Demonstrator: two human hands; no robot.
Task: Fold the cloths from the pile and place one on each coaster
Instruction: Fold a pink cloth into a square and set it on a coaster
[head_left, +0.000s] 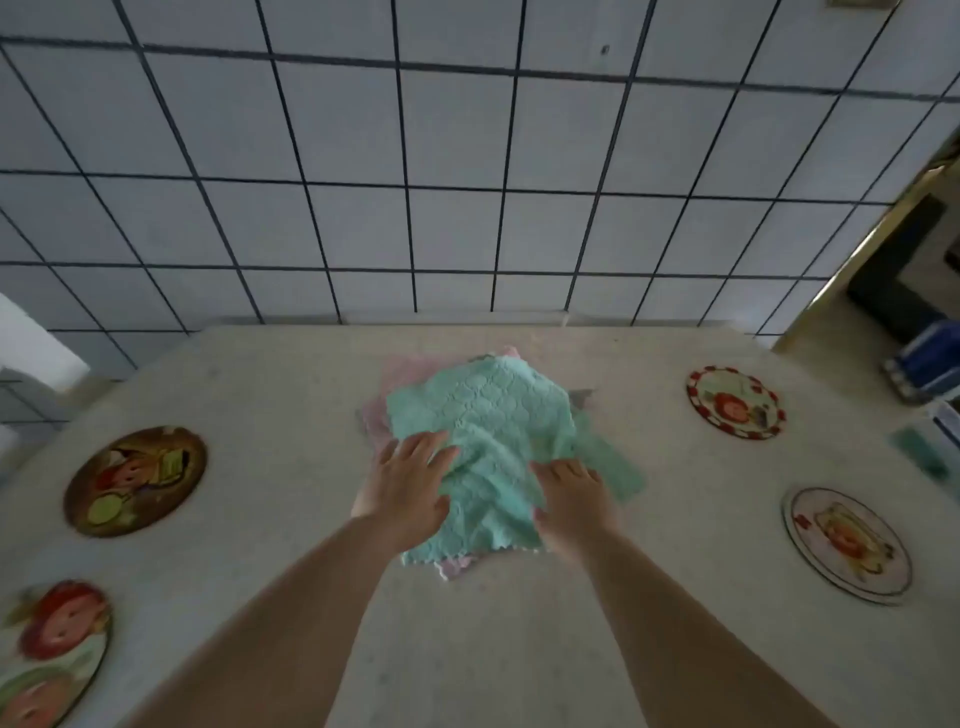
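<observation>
Centrally, toward the counter's back edge, the left hand lies flat and open on the teal cloth atop the pile; the right hand pinches that cloth's edge.

The top mint cloth is showing a soft, matt, quilted terry weave with scalloped edging, lying over a pale speckled stone-like matt table, while the printed round coasters are looking smooth and faintly glossy.
</observation>
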